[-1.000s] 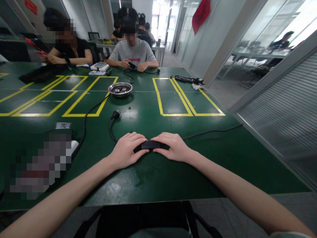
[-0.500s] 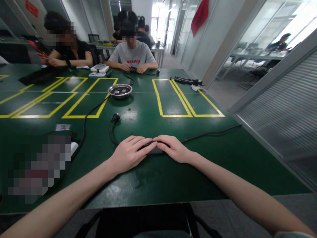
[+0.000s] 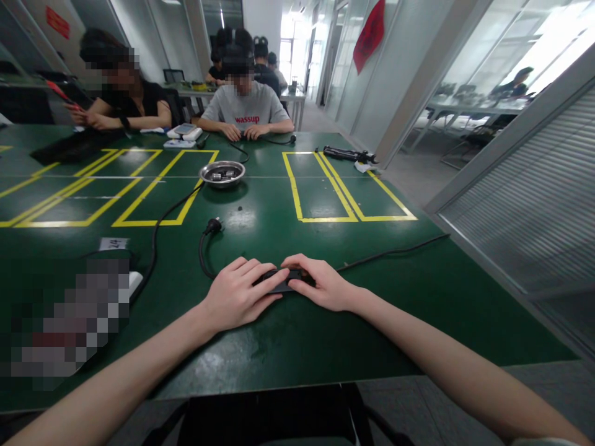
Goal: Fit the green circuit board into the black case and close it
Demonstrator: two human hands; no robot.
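Note:
A small flat black device (image 3: pixel 282 282) lies on the green table (image 3: pixel 288 334) right in front of me. My left hand (image 3: pixel 237 294) covers its left end, fingers laid over it. From the right, my right hand (image 3: pixel 320 285) grips the other end with curled fingers. A black cable with a plug (image 3: pixel 214 225) curves away from under my left hand. A thinner black wire (image 3: pixel 395 251) runs off to the right from the device.
A metal bowl (image 3: pixel 222 173) with small parts sits mid-table among yellow taped rectangles (image 3: pixel 320 186). Two people sit at the far side, handling small items. A white object (image 3: pixel 132 282) lies at the left, a black tool (image 3: pixel 346 153) at the far right.
Both hands have closed in over the black device, fingers nearly meeting above it. The view has tilted slightly; the device stays in place.

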